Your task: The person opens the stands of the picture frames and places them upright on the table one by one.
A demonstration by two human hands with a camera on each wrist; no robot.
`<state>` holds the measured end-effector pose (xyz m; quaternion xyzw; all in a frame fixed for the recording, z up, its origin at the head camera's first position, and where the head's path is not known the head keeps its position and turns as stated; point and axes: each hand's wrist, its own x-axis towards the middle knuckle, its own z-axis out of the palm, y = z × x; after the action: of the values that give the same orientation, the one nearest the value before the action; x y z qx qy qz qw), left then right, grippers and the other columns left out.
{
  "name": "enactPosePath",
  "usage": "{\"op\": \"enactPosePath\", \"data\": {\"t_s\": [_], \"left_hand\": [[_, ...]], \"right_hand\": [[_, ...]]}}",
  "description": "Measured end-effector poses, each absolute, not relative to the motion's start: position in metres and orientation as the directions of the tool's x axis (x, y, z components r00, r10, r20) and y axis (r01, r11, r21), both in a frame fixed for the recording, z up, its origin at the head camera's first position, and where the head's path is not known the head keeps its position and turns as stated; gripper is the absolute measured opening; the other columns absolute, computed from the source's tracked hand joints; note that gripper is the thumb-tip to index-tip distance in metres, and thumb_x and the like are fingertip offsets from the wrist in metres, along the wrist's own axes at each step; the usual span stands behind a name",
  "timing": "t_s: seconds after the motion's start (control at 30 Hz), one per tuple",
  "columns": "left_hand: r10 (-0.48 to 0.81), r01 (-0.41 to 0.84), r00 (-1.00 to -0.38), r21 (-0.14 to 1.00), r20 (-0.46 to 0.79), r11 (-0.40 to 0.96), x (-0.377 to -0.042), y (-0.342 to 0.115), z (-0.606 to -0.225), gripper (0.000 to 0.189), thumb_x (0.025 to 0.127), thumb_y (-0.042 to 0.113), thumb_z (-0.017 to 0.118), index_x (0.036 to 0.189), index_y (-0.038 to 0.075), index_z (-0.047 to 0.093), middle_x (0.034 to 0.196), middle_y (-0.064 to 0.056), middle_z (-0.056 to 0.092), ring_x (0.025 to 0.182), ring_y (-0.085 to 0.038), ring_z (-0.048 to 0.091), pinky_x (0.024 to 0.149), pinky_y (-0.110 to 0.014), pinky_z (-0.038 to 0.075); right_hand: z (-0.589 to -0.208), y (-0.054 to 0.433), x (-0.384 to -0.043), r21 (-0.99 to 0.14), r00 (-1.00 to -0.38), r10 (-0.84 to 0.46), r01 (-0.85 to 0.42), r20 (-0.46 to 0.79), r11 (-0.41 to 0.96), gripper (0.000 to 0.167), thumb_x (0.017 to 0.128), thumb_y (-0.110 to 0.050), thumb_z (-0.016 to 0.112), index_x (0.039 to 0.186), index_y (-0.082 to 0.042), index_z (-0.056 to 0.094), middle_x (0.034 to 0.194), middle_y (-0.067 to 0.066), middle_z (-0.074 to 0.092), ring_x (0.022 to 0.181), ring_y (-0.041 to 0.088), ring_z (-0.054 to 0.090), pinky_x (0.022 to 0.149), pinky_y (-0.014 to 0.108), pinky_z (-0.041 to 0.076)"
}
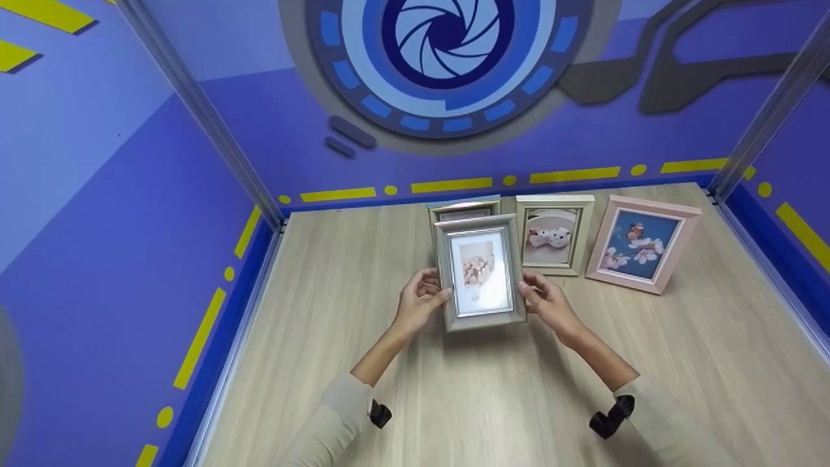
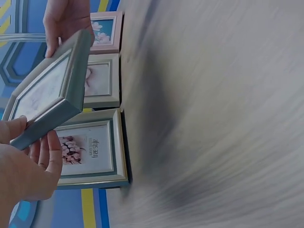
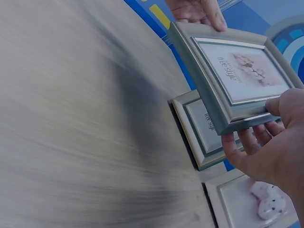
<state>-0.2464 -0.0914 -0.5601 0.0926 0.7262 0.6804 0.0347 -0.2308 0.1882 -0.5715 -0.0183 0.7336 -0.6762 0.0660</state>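
Both hands hold a silver-grey picture frame (image 1: pixel 480 272) with a small blossom print, lifted over the wooden table. My left hand (image 1: pixel 418 301) grips its left side, thumb at the front and fingers behind. On the opposite side my right hand (image 1: pixel 550 303) pinches the edge the same way. The left wrist view shows the held frame (image 2: pixel 52 85) tilted, its underside above the tabletop. Partly hidden behind it, a similar frame (image 2: pixel 95 147) with a gold-edged rim and a blossom print stands on the table.
To the right stand a cream frame (image 1: pixel 551 237) with a white dotted ornament pictured and a pink frame (image 1: pixel 642 246) with flowers on blue. Behind them rises a blue-purple wall (image 1: pixel 259 123) with yellow dashes. Metal posts (image 1: pixel 201 110) mark the corners of the wooden table (image 1: pixel 324 292).
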Motion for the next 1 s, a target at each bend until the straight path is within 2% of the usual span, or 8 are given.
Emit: {"op": "enactPosePath", "data": {"t_s": [0.3,0.43,0.53,0.6,0.73,0.9,1.0], "left_hand": [[0.239,0.143,-0.962,0.989,0.130,0.038,-0.243,-0.081,-0.554,0.045,0.086,0.000,0.077,0.124,-0.007,0.053,0.104,-0.013,0.060,0.092,-0.015,0.055,0.084,-0.025,0.051],[0.266,0.158,-0.954,0.986,0.140,0.048,-0.242,-0.075,-0.551,0.046,0.084,0.002,0.080,0.121,-0.006,0.053,0.103,-0.010,0.059,0.090,-0.015,0.055,0.083,-0.025,0.051],[0.300,0.141,-0.946,0.989,0.121,0.046,-0.240,-0.070,-0.548,0.048,0.083,0.003,0.081,0.120,-0.004,0.051,0.101,-0.005,0.058,0.088,-0.015,0.056,0.079,-0.022,0.051],[0.322,0.128,-0.941,0.990,0.104,0.053,-0.238,-0.067,-0.548,0.049,0.082,0.003,0.082,0.120,-0.002,0.050,0.100,-0.003,0.058,0.086,-0.015,0.055,0.077,-0.020,0.050],[0.354,0.141,-0.930,0.987,0.103,0.082,-0.235,-0.059,-0.549,0.049,0.081,0.003,0.083,0.117,-0.002,0.050,0.098,-0.003,0.059,0.084,-0.015,0.056,0.075,-0.020,0.050],[0.393,0.179,-0.910,0.980,0.132,0.087,-0.232,-0.047,-0.548,0.048,0.080,0.005,0.085,0.114,0.000,0.051,0.095,-0.001,0.059,0.081,-0.012,0.056,0.074,-0.018,0.049],[0.410,0.193,-0.901,0.978,0.142,0.084,-0.230,-0.041,-0.548,0.048,0.080,0.007,0.085,0.114,0.000,0.052,0.094,0.002,0.057,0.081,-0.010,0.054,0.073,-0.017,0.048]], "right_hand": [[-0.586,0.189,-0.233,-0.984,-0.975,-0.136,0.179,-0.175,-0.023,0.047,0.112,-0.021,0.039,0.151,0.004,0.036,0.138,0.014,0.050,0.109,0.008,0.057,0.089,0.025,0.055],[-0.591,0.188,-0.236,-0.978,-0.968,-0.149,0.208,-0.202,-0.025,0.054,0.112,-0.027,0.036,0.160,-0.002,0.025,0.157,0.019,0.037,0.132,0.023,0.050,0.101,0.032,0.051],[-0.596,0.190,-0.237,-0.974,-0.962,-0.163,0.226,-0.221,-0.017,0.061,0.112,-0.033,0.034,0.163,-0.006,0.015,0.167,0.020,0.025,0.148,0.032,0.035,0.112,0.040,0.044],[-0.600,0.191,-0.238,-0.968,-0.956,-0.171,0.247,-0.239,-0.028,0.061,0.112,-0.034,0.032,0.164,-0.007,0.013,0.168,0.019,0.022,0.151,0.034,0.029,0.115,0.041,0.040],[-0.609,0.192,-0.238,-0.947,-0.941,-0.209,0.295,-0.265,-0.128,0.062,0.113,-0.030,0.031,0.164,-0.005,0.007,0.170,0.019,0.016,0.154,0.031,0.020,0.121,0.042,0.030],[-0.619,0.191,-0.239,-0.906,-0.931,-0.272,0.318,-0.243,-0.280,0.062,0.113,-0.022,0.027,0.162,0.000,-0.003,0.172,0.020,0.001,0.159,0.031,0.000,0.130,0.048,0.006],[-0.623,0.190,-0.240,-0.898,-0.931,-0.284,0.316,-0.231,-0.307,0.058,0.114,-0.018,0.023,0.162,0.000,-0.002,0.172,0.019,0.000,0.159,0.030,-0.004,0.130,0.049,0.001]]}}
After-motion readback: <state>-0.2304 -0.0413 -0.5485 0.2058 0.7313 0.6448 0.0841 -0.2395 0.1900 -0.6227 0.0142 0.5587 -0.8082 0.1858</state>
